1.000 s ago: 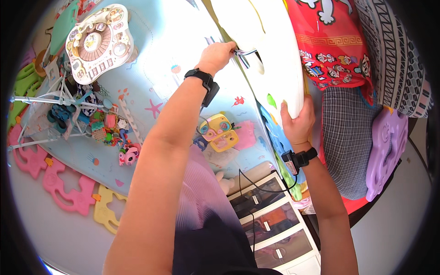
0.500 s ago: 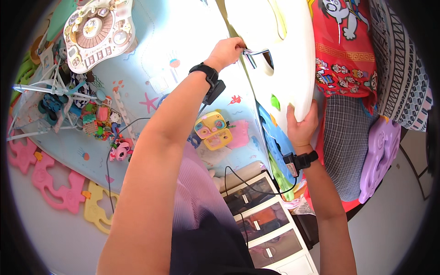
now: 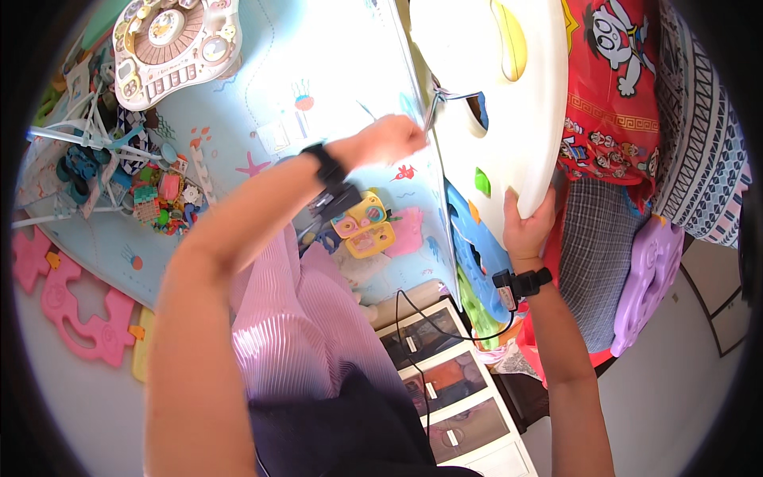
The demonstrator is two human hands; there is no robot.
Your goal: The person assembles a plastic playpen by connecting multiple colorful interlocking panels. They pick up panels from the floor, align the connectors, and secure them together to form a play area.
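Note:
A white plastic panel (image 3: pixel 513 131) with rounded edges, a yellow banana shape and a green piece stands upright at the right. My right hand (image 3: pixel 528 226) grips its lower edge, thumb on the face and the other fingers mostly hidden behind. Through an oval slot in the panel passes a thin strap (image 3: pixel 457 96), which bends down beside the blue padded mat's edge toward my left hand. Blurred by motion, my left hand (image 3: pixel 389 141) is closed at the strap's lower end. Each wrist wears a black band with a small box.
On the light-blue mat (image 3: pixel 318 48) stand a toy activity table (image 3: pixel 179 48) and an opened yellow toy case (image 3: pixel 367 226). Small toys and a white frame crowd the left. A drawer unit (image 3: pixel 445 389) is near me; a red bag (image 3: pixel 608 95) hangs behind the panel.
My left hand has moved down and slightly left from beside the slot, drawing the strap toward me. My right hand keeps its hold on the panel. The whole view has shifted slightly.

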